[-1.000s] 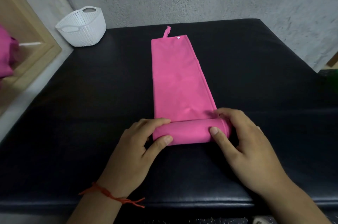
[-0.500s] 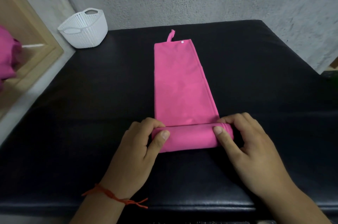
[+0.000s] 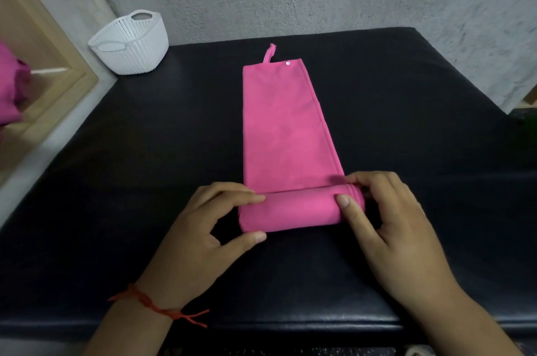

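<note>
left grip (image 3: 200, 227) pinches rolled end of pink towel (image 3: 286, 128) | right grip (image 3: 389, 227) grasps roll's other side | rest flat on bench (image 3: 145, 158) | white basket (image 3: 130, 41) far-left

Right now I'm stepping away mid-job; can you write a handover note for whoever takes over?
Left hand pinches the left end of the roll, fingers on top, thumb at the near edge.
Right hand grips its right end.
On the black bench the pink towel lies in a long strip, loop at the far end.
Done: near end rolled.
Left: roll the flat length to the loop.
White basket stands far left.
</note>
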`<state>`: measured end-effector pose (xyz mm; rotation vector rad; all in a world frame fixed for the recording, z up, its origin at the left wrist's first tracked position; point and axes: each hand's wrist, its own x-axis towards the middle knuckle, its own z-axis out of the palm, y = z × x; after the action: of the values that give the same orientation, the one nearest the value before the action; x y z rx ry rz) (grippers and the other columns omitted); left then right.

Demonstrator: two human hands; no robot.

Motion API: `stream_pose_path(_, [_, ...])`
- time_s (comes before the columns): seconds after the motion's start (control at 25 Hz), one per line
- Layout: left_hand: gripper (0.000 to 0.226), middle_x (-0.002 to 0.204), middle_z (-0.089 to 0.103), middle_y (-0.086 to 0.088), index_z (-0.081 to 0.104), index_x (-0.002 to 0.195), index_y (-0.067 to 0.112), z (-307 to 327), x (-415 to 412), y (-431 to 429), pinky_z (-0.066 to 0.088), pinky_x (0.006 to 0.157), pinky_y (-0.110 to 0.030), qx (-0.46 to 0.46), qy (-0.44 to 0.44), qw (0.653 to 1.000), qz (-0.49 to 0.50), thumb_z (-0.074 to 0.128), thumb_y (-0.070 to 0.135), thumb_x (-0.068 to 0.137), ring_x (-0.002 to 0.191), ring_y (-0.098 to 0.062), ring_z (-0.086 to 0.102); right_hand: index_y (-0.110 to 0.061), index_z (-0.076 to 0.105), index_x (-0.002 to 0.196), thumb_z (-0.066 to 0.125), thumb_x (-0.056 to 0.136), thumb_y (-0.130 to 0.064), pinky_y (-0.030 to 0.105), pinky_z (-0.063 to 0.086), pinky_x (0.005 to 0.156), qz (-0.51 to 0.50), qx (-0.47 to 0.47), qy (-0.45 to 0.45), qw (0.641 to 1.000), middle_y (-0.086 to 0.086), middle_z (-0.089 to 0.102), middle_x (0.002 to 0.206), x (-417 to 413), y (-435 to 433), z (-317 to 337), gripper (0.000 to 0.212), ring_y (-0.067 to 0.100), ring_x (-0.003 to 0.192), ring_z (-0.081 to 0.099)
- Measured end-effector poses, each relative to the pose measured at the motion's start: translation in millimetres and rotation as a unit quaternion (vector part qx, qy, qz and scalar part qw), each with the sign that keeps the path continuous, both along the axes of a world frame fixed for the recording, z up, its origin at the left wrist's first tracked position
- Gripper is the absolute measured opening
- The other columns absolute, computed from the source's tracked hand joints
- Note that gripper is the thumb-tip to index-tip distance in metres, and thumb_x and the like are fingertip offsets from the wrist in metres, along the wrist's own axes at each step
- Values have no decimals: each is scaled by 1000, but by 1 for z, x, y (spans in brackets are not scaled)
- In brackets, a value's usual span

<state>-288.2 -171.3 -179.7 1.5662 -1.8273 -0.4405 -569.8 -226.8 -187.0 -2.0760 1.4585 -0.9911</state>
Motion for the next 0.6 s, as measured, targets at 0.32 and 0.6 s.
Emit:
stream_pose_path(0.32, [44,125,65,23,62,127,47,-1,-4,-4,45,95,-17,71,80,993,55,75,51,85,124,1,58,-44,53,140,57,100,-57,43,48,100,15,16,31,999,-29,56,124,-2,-1,-3,42,1,109,54])
stream_pose_path(0.6, [28,117,68,27,60,118,41,2,-9,-5,44,88,-6,58,104,992,49,56,57,96,116,6,62,-44,61,122,41,100,-73,39,49,89,-6,19,38,999,-28,60,106,-2,-1,-2,41,0,101,53])
